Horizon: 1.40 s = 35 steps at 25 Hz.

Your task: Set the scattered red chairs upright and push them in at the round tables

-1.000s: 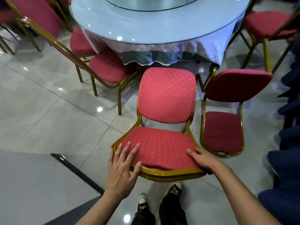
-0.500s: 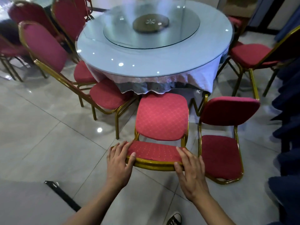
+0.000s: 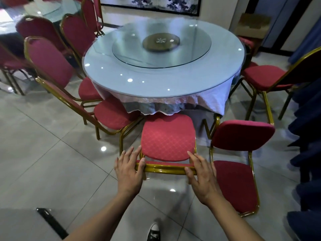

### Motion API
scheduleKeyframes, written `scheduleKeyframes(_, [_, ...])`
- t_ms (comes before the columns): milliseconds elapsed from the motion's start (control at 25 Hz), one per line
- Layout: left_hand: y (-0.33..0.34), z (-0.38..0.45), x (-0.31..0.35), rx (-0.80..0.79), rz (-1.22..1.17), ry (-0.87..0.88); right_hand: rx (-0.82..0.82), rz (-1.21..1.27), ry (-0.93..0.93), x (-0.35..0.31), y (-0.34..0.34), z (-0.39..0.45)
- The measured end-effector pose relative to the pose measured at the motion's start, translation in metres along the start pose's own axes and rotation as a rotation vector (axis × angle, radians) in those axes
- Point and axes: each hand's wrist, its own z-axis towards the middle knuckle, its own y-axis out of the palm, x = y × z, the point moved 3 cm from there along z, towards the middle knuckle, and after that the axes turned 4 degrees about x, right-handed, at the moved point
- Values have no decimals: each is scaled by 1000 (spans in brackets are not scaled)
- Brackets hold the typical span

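A red chair [image 3: 167, 138] with a gold frame stands upright in front of me, its seat reaching under the edge of the round glass-topped table [image 3: 156, 92]. I look down on its backrest edge-on. My left hand [image 3: 129, 169] grips the left end of the backrest's top rail and my right hand [image 3: 201, 173] grips the right end. Just to the right, a second red chair [image 3: 234, 185] lies on its back on the floor, seat pad facing me and legs pointing at the table.
Upright red chairs [image 3: 111, 115] line the table's left side, and another red chair [image 3: 264, 77] stands at its right. Dark blue covered shapes [image 3: 307, 153] crowd the right edge. A second round table [image 3: 52, 7] is at the far left. A black bar [image 3: 50, 221] lies on the tiles near my shoe [image 3: 153, 232].
The chair's backrest has swung up from the floor to vertical and its seat has gone level. Both hands moved from the pad's sides to the top rail. My view rose.
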Motion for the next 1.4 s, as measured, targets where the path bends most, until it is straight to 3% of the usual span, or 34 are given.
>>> scheduleKeyframes(960, [40,173,24,113,-25,-3,95,1,-29,-4,-13,183])
scheduleKeyframes(1400, [50,189,33,180,-54,-7,132,27,-43,-1,-18,206])
